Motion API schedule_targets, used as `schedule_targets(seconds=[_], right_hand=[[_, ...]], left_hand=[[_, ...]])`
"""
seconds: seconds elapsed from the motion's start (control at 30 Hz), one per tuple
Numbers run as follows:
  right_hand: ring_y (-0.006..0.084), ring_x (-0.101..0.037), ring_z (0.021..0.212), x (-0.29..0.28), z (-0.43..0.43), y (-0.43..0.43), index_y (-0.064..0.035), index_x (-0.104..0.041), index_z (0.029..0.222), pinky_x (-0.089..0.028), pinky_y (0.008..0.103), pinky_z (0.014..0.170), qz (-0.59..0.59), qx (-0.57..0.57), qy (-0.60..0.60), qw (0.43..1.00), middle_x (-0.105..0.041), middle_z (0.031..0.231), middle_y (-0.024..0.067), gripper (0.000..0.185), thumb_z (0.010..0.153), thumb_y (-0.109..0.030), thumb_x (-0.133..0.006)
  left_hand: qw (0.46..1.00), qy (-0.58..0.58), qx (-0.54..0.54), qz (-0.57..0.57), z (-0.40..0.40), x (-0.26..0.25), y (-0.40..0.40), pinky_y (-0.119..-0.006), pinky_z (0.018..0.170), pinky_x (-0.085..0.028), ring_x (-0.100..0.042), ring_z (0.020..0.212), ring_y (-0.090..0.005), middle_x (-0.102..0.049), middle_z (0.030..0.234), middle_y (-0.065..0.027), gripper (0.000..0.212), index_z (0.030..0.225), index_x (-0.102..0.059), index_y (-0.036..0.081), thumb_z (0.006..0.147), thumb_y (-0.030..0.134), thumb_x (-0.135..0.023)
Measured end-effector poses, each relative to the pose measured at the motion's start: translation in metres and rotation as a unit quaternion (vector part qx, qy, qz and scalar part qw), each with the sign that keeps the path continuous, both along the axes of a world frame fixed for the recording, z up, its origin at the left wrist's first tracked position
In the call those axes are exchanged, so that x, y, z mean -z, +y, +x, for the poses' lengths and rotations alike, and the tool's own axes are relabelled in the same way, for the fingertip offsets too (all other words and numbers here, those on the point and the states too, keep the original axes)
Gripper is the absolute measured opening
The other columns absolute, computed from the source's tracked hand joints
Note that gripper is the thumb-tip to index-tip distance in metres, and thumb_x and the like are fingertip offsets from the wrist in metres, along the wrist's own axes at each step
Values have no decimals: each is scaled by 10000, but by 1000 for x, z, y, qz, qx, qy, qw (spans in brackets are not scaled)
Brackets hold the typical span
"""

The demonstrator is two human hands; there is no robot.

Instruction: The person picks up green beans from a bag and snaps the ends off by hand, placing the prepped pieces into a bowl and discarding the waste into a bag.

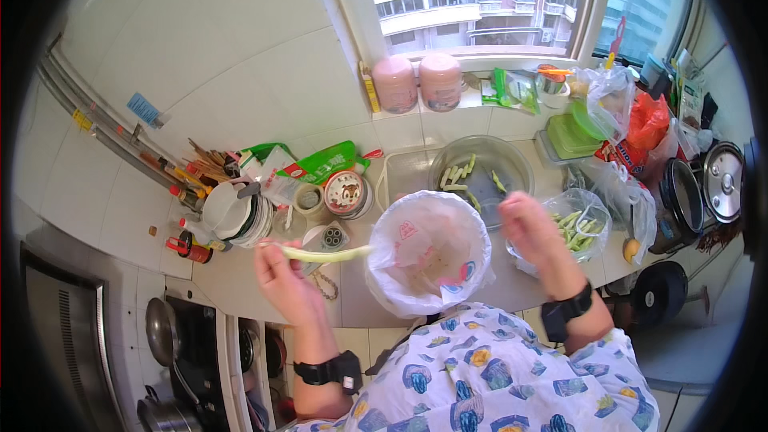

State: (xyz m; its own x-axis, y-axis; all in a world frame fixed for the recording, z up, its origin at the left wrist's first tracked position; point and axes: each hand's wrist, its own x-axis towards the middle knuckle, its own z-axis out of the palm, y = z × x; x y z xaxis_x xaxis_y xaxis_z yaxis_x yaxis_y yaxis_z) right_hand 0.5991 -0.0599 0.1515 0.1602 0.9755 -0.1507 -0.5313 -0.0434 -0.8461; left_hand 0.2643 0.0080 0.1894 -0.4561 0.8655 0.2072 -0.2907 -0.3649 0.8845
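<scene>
My left hand (pixel 285 279) pinches one end of a long, pale green bean pod (pixel 327 254), which points right, its far end by the rim of a bin lined with a white plastic bag (pixel 384 288). A few small bits lie at the bottom of that liner. My right hand (pixel 531 231) is blurred, its fingers curled, between a large basin (pixel 519 177) and a clear plastic bag (pixel 600 207). Whether it holds anything is unclear. Broken bean pieces (pixel 457 173) lie in the basin. More green beans (pixel 576 229) fill the clear bag.
To the left are stacked plates (pixel 249 222), a round tin with a cartoon lid (pixel 345 191) and a beaded bracelet (pixel 324 285). Two pink jars (pixel 395 85) stand on the sill. Green containers (pixel 570 137), plastic bags and a pot (pixel 684 195) crowd the right.
</scene>
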Motion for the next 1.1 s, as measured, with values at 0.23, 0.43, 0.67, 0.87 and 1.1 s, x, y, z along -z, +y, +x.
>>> schedule_targets(seconds=[0.23,0.43,0.67,0.87,1.1], right_hand=[[59,-456,536,-18,37,-24,-59,-579,854,-372,195,487,-22,48,-146,988,-510,669,-28,19,863,-75,-574],[192,-596,612,-12,-46,2,-12,-623,914,-495,312,607,86,-184,-522,828,-600,704,95,104,848,-93,-629],[282,-615,769,-33,-91,20,-48,-639,902,-481,386,700,184,-110,-528,822,-631,823,101,163,826,-188,-674],[279,-589,858,-23,-97,27,-58,-585,931,-455,379,728,247,-77,-580,772,-625,840,75,187,817,-180,-670],[237,-565,844,-29,-91,28,-69,-603,886,-463,360,734,295,-22,-723,625,-600,832,54,95,827,-141,-621]], left_hand=[[998,-66,-5,-16,-29,15,0,-271,800,-551,-565,719,-80,-577,814,-16,211,1087,-548,51,961,220,-546],[992,-97,75,-14,19,5,-5,-276,804,-554,-569,702,-81,-576,831,-22,158,1056,-536,59,956,181,-552],[982,-59,178,7,55,8,-17,-365,887,-532,-569,917,-123,-524,1031,-45,146,1080,-479,59,962,131,-528],[727,662,-102,149,52,-21,-21,-497,1059,-338,-606,974,-235,-610,1080,-73,307,1118,-568,64,833,115,-671],[652,738,84,155,66,-13,-20,-557,1090,-241,-592,892,-194,-637,848,-1,221,956,-680,121,740,145,-717]])
